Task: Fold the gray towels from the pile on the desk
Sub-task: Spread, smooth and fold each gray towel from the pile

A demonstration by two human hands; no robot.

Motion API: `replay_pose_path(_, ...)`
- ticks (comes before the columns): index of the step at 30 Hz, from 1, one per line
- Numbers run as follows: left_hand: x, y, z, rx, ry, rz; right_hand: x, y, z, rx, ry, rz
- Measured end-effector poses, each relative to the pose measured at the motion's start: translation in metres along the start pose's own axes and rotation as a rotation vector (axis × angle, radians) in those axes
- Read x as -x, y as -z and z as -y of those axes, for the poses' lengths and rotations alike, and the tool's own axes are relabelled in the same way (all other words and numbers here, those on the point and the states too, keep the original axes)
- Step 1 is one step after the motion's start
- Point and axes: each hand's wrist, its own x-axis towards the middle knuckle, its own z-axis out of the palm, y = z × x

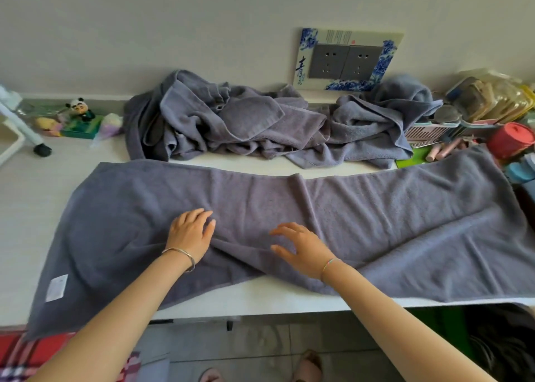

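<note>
A large gray towel (376,216) lies spread lengthwise across the white desk (31,202), its left end with a white label hanging over the front edge. My left hand (191,232) rests flat on the towel near its middle, fingers straight. My right hand (304,248) hovers just right of it, fingers spread and slightly bent, at a raised crease in the cloth. Behind the towel, a crumpled pile of gray towels (231,121) sits against the wall.
A panda figure and small toys (79,114) stand at the back left. Baskets, packets and a red container (511,140) crowd the back right corner. A wall socket panel (346,60) is above the pile. Slippered feet show on the floor below.
</note>
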Motion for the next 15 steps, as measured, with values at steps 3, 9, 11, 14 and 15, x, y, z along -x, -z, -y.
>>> replay_pose_path(3,0.009,0.004,0.023,-0.017,0.047,0.216,-0.009,-0.023,0.014,0.008,-0.011,0.037)
replay_pose_path(9,0.027,0.016,0.036,-0.166,-0.016,0.36,-0.004,-0.035,0.035,-0.042,-0.028,0.192)
replay_pose_path(11,0.021,0.022,0.035,-0.161,-0.037,0.323,-0.012,-0.027,0.029,-0.149,-0.033,0.049)
replay_pose_path(14,0.004,0.027,0.027,-0.143,-0.086,0.249,-0.027,-0.008,0.013,-0.143,-0.053,-0.149)
replay_pose_path(15,-0.004,0.029,0.023,-0.131,-0.104,0.225,-0.032,0.0,0.007,-0.137,-0.078,-0.192)
